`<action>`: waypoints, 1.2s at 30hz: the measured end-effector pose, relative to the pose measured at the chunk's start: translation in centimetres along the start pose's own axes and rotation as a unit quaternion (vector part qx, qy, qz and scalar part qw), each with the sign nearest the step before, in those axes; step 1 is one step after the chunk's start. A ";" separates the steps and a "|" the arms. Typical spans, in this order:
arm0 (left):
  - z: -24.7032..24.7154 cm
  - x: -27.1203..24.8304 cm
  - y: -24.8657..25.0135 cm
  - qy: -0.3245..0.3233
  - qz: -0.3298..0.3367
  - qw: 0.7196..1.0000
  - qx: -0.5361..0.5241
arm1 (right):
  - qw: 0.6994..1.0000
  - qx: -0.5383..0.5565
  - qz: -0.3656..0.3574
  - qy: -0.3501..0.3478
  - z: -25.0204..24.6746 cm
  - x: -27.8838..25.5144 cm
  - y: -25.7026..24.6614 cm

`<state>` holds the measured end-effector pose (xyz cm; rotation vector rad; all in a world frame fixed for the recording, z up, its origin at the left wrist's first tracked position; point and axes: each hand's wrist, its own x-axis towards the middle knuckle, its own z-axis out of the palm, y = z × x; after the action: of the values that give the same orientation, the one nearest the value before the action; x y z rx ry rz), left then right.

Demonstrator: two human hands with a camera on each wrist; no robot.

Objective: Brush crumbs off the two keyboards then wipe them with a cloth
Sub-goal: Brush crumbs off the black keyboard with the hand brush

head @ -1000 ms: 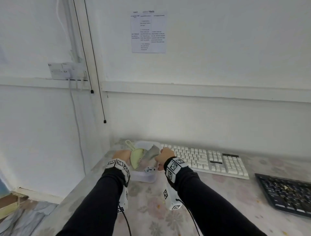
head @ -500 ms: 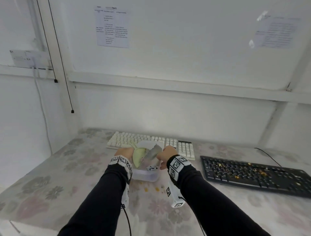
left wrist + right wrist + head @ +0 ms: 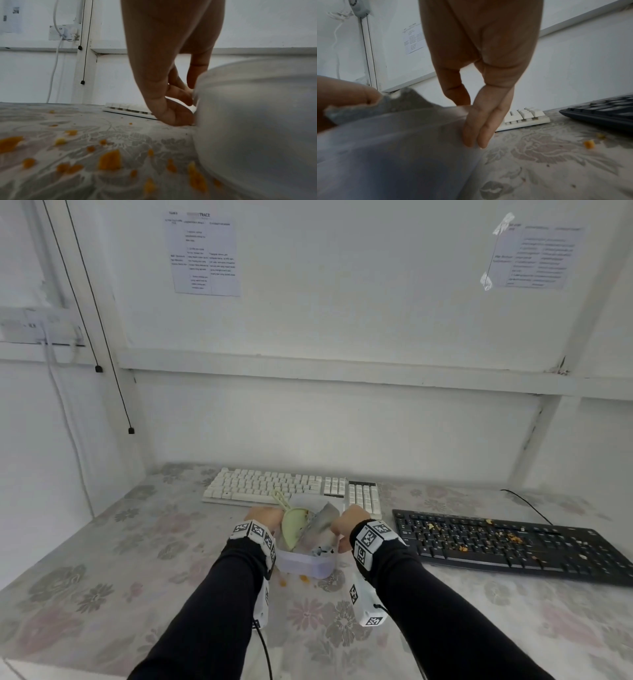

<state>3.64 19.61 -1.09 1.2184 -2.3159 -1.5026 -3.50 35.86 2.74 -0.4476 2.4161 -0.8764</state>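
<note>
A translucent plastic container (image 3: 305,563) sits on the flowered table in front of the white keyboard (image 3: 274,486). It holds a pale green dustpan (image 3: 293,525) and a grey cloth (image 3: 322,525). My left hand (image 3: 263,517) grips its left wall with curled fingers (image 3: 178,94). My right hand (image 3: 352,520) holds its right wall, fingers (image 3: 477,129) straight down the outside and the thumb on the cloth (image 3: 402,102) at the rim. The black keyboard (image 3: 496,546) lies to the right, strewn with orange crumbs (image 3: 513,538).
Orange crumbs (image 3: 109,161) lie on the tablecloth in front of and left of the container. The black keyboard's cable (image 3: 527,505) runs back toward the wall. The table's front left edge (image 3: 51,660) is near my left elbow. White walls close off the back and left.
Both hands have brought the container to the right, from the left end of the white keyboard to in front of its right half. The black keyboard has come fully into view.
</note>
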 end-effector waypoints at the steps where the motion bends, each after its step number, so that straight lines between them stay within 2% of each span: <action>1: 0.0 0.2 0.1 0.002 -0.017 0.999 -0.037 | 1.000 0.011 0.001 -0.007 0.0 0.3 -0.1; 3: -0.2 0.0 0.4 -0.017 -0.039 0.997 -0.068 | 0.998 -0.053 0.013 0.015 0.2 0.9 -0.6; 5: -0.5 -0.4 0.7 -0.039 -0.040 0.996 -0.076 | 0.980 -0.182 0.012 0.083 0.4 1.2 -1.7; 6: -0.6 -0.6 0.7 -0.049 -0.044 0.995 -0.076 | 0.974 -0.203 -0.004 0.102 0.6 1.2 -2.4; 8: -1.0 -0.4 0.6 -0.068 -0.060 0.993 -0.079 | 0.981 -0.164 -0.068 0.073 1.2 1.4 -4.0; 10: -1.4 -0.4 0.6 -0.079 -0.076 0.989 -0.098 | 0.986 -0.129 -0.109 0.002 2.1 1.2 -5.3; 12: -1.6 -0.4 0.7 -0.092 -0.088 0.987 -0.095 | 0.983 -0.144 -0.105 -0.048 3.3 1.1 -6.1; 15: -1.9 0.0 0.4 -0.109 -0.089 0.984 -0.108 | 0.974 -0.196 -0.096 -0.054 4.1 0.9 -6.3; 18: -2.1 0.4 -0.1 -0.127 -0.091 0.980 -0.125 | 0.972 -0.198 -0.071 -0.109 4.2 1.2 -6.1; 23: -2.2 -0.6 0.2 -0.133 -0.087 0.977 -0.144 | 0.980 -0.181 -0.042 -0.077 4.6 1.4 -6.4; 27: -2.3 -0.9 0.3 -0.127 -0.090 0.974 -0.163 | 0.970 -0.224 -0.038 -0.086 5.4 1.8 -6.1; 31: -2.0 -0.9 0.2 -0.137 -0.090 0.973 -0.164 | 0.971 -0.221 -0.036 -0.083 4.9 2.0 -5.3; 36: -1.4 -0.4 0.4 -0.105 -0.092 0.979 -0.146 | 0.978 -0.187 -0.051 -0.078 5.6 2.3 -5.4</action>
<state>4.43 18.95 0.10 1.2755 -2.0404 -2.0403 -1.42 28.08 1.89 -0.7572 2.4269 -0.4032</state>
